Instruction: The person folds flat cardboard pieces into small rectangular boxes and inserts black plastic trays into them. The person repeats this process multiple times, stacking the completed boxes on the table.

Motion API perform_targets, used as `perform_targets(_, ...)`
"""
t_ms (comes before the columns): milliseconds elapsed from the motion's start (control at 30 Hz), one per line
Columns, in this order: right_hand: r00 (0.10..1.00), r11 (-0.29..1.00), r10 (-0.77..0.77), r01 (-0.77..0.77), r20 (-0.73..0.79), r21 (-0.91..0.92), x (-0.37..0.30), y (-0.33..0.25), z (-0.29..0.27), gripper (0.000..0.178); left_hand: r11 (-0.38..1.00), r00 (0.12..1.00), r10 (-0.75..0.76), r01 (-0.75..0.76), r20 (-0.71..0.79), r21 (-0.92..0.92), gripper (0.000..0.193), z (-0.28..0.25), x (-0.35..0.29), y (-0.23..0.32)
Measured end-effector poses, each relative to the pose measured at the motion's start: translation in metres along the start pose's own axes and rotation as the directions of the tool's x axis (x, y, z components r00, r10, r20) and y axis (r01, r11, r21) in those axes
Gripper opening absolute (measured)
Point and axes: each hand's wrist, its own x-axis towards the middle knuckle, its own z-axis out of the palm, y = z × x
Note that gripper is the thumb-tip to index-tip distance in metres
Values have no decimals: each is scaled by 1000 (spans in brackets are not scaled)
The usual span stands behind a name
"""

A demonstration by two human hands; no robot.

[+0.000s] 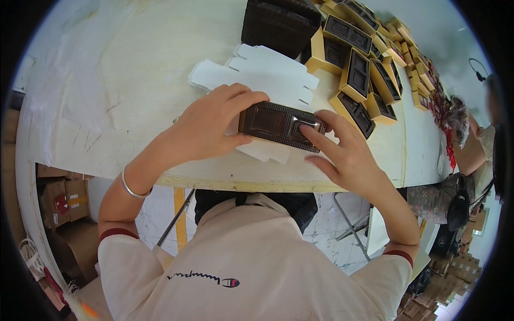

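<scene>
A small box with a dark brown plastic insert tray (266,122) lies level between my hands, just above the near part of the table. Two recesses show in the tray, and the right one looks glossy. My left hand (206,125) is closed round the box's left end, thumb on the near side and fingers on the far side. At the other end, my right hand (350,152) grips the corner, one fingertip resting in the right recess and the thumb apart below. White flat carton blanks (267,67) lie stacked behind and partly under the box.
A dark brown box (279,25) stands behind the blanks. Several gold boxes with dark trays (355,72) are heaped at the far right. Clear plastic film (69,80) covers the table's left side. Another person's arm (471,144) is at the right, near red cords (448,147).
</scene>
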Motion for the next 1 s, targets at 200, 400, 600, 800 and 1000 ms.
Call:
perform_targets(200,966,945,167,-213,198,247,0,6,-28,40,994,998,-55,57,23,-92,70,0,0,-2)
perform_targets(400,982,970,86,-120,166,209,20,-2,-3,45,1000,998,8,-9,59,16,67,-3,2,-6)
perform_targets(600,987,984,-106,87,119,158,14,21,-1,42,999,996,-38,40,85,-11,71,-4,2,-6)
perform_targets(800,919,896,-371,391,129,-212,23,12,8,42,977,996,-84,90,-41,196,78,17,-1,14)
perform_targets(1000,972,973,-226,222,61,69,25,4,6,41,957,992,90,-60,-94,285,74,25,4,5)
